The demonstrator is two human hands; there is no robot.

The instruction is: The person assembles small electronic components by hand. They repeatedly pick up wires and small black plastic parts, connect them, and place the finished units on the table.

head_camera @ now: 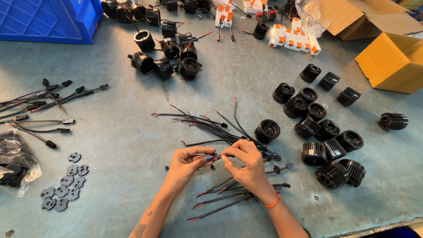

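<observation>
Blue crate (pixel 48 20), far left: cut off by the top and left edges. Clear bag (pixel 15 161), near left: cropped by the left edge, its dark contents indistinct. Cardboard boxes (pixel 387 39), far right: cut off by the top and right edges. Small part pinched between the left hand (pixel 187 165) and right hand (pixel 249 165): largely hidden by fingertips, too small to identify. Both forearms leave the frame at the near edge.
</observation>
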